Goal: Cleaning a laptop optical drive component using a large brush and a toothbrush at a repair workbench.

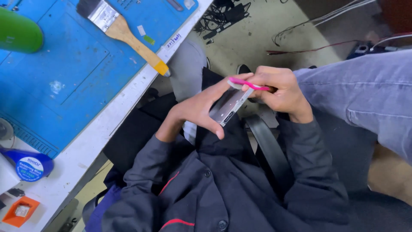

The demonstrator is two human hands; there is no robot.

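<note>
While a thin silver rectangular device [229, 105] is cradled over the lap, it is gripped along its lower edge and back by the left hand [198, 109], whose fingers are spread and curled round it, the thumb reaching up toward its top end. At that top end a slim pink tool [249, 84] is pinched between the fingers of the right hand [281, 92], which is clenched about the tool's far end; the near tip of the tool is laid against the upper corner of the device. Both wrists are covered by dark jacket sleeves [163, 172], and a dark strap [270, 150] is seen running below the right wrist. A leg in grey trousers [365, 94] is stretched across to the right.

Off to the left, well apart from the hands, a white workbench [92, 141] is covered by a blue mat [64, 68]. On the mat a wooden-handled paintbrush [124, 32] is laid slantwise, its yellow-tipped handle end reaching past the mat's edge. A green rounded object [17, 32] is seen at the upper left corner, a blue round reel [30, 165] near the lower left, and a small orange holder [19, 211] just below that. Tangled cables [223, 17] are scattered on the floor beyond the bench.
</note>
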